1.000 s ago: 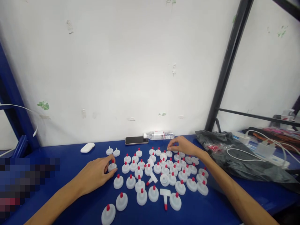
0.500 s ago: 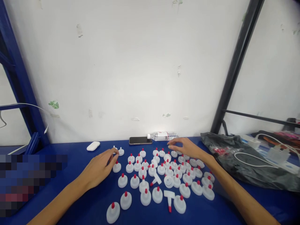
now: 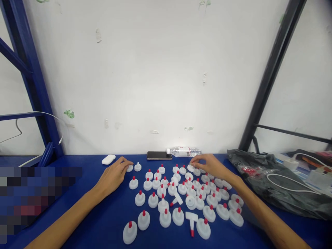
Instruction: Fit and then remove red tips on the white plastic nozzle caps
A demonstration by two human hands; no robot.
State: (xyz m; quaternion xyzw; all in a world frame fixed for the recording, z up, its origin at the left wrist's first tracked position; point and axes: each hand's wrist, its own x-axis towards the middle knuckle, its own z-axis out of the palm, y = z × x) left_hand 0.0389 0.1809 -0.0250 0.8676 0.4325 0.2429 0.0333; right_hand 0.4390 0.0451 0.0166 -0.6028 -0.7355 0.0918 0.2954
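Observation:
Many white round caps with red tips (image 3: 165,218) are spread over the blue surface (image 3: 98,221). At the back left, my left hand (image 3: 115,174) has its fingers closed on a white cap (image 3: 130,168). Beside it stands another white cap without a red tip (image 3: 137,167). My right hand (image 3: 207,165) reaches to the back right of the group, its thumb and forefinger pinched at a white cap (image 3: 190,168). Two white T-shaped pieces with red ends (image 3: 192,221) lie among the caps near the front and middle.
Along the wall lie a dark phone (image 3: 159,156) and a clear bottle (image 3: 184,151). A white case (image 3: 108,159) is at the back left. On the right are a black plastic bag (image 3: 259,173) and a white cable. Blue and black posts rise at the sides.
My left hand has closed its fingers at the back left cap. My right hand has lowered, and its finger and thumb have come together on a cap. The view has shifted slightly left.

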